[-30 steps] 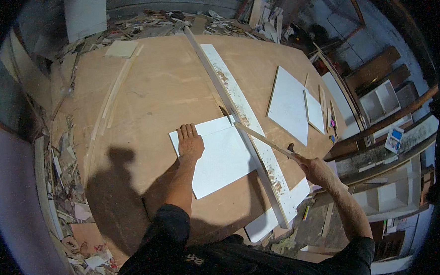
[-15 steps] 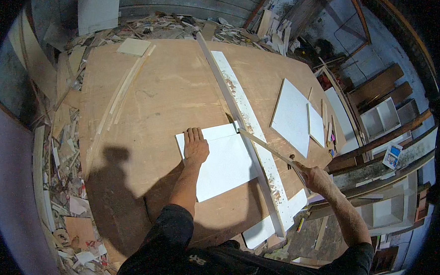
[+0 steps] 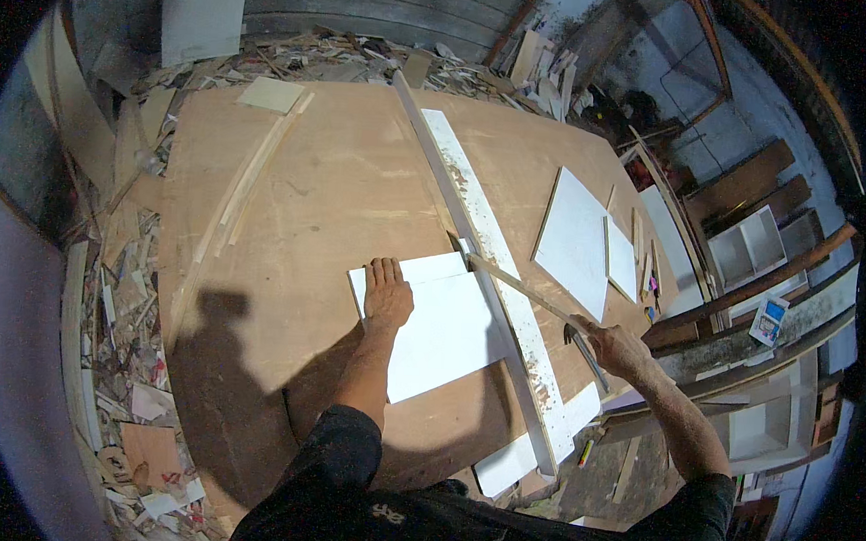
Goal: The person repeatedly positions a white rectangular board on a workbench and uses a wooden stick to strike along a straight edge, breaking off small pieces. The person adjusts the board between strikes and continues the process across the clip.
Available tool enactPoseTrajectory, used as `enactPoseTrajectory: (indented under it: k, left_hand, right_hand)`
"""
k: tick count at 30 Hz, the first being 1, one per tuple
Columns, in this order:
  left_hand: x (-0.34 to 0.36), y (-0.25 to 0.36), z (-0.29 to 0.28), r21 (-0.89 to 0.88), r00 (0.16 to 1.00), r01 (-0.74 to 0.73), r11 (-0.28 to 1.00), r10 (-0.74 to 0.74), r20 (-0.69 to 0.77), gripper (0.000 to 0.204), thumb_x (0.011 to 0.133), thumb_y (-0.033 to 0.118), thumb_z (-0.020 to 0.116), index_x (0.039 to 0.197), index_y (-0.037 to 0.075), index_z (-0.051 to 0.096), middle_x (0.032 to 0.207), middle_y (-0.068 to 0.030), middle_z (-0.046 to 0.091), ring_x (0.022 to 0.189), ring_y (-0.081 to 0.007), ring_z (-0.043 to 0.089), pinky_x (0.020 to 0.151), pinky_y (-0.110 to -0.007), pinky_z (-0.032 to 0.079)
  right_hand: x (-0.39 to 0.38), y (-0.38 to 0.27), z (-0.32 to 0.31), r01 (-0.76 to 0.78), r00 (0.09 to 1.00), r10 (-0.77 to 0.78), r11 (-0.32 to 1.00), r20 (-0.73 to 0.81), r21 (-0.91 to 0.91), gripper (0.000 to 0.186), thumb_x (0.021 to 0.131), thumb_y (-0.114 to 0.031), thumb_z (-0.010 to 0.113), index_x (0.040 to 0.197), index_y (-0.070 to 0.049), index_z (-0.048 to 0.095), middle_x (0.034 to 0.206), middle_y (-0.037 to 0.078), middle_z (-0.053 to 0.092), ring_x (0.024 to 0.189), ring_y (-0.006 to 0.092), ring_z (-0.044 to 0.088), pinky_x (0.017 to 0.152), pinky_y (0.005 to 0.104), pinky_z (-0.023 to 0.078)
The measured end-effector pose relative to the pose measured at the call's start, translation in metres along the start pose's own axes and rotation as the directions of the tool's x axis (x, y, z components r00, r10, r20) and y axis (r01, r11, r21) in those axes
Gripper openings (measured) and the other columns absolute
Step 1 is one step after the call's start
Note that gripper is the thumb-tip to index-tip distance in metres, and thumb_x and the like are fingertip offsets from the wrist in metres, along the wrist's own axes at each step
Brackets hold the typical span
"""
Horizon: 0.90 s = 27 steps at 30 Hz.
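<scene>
bare table (image 3: 334,192) stretches between the thin wood strips (image 3: 259,152) and the long rail (image 3: 437,163), beyond the white panel (image 3: 445,320); rightward, the rail and the slanted stick (image 3: 520,287) crossing it bar the way.

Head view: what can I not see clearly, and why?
Head view: near end of the long thin tool, hidden by the right hand.
Head view: part of the white board, covered by the left hand.
Head view: pink item at right, too small to identify.
Head view: top of tall pale panel, cut off by upper edge.
</scene>
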State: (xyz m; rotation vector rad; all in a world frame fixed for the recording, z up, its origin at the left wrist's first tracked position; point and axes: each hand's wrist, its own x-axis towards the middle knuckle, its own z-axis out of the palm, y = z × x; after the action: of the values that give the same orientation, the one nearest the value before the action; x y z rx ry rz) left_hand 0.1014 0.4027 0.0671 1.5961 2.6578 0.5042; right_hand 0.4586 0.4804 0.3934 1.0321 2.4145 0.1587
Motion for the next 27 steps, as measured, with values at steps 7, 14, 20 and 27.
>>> enactPoseTrajectory:
  k: [7,14,20,27]
  left_hand:
    - [-0.001,-0.001,0.002,-0.003,1.000,-0.005,1.000,0.005,-0.003,0.066,0.100,0.027,0.048,0.154,-0.010,0.039,0.156,-0.0248,0.043,0.148,-0.0404,0.033,0.127,-0.057,0.017]
    - [0.000,-0.001,0.004,-0.015,1.000,0.004,1.000,-0.003,0.017,0.066,0.102,0.028,0.047,0.155,-0.010,0.038,0.158,-0.0234,0.040,0.149,-0.0396,0.032,0.126,-0.057,0.017]
    - [-0.002,-0.001,0.001,0.022,1.000,-0.002,1.000,0.002,0.007,0.064,0.104,0.029,0.045,0.155,-0.008,0.038,0.157,-0.0229,0.042,0.148,-0.0389,0.033,0.126,-0.057,0.017]
    - [-0.002,-0.001,-0.001,-0.018,1.000,0.000,1.000,0.001,0.028,0.064,0.105,0.028,0.043,0.156,-0.009,0.036,0.157,-0.0242,0.041,0.150,-0.0401,0.030,0.128,-0.054,0.014]
  right_hand:
    - [0.010,0.002,-0.001,0.067,0.994,-0.063,0.996,-0.084,0.050,0.067,0.102,-0.014,0.061,0.163,-0.026,0.037,0.065,0.017,0.067,0.056,0.0331,0.069,0.054,0.0475,0.057]
    - [0.021,0.008,0.001,0.110,0.988,-0.104,0.993,-0.114,0.044,0.067,0.103,-0.016,0.062,0.163,-0.027,0.036,0.064,0.017,0.067,0.054,0.0301,0.068,0.052,0.0455,0.056]
    - [0.022,0.002,-0.004,0.085,0.992,-0.080,0.996,-0.097,0.042,0.064,0.103,-0.015,0.059,0.163,-0.026,0.038,0.065,0.017,0.067,0.054,0.0295,0.068,0.052,0.0453,0.057]
    - [0.025,0.002,-0.007,0.090,0.993,-0.087,0.995,-0.076,0.039,0.062,0.105,-0.017,0.059,0.162,-0.024,0.038,0.066,0.017,0.068,0.054,0.0278,0.067,0.052,0.0440,0.057]
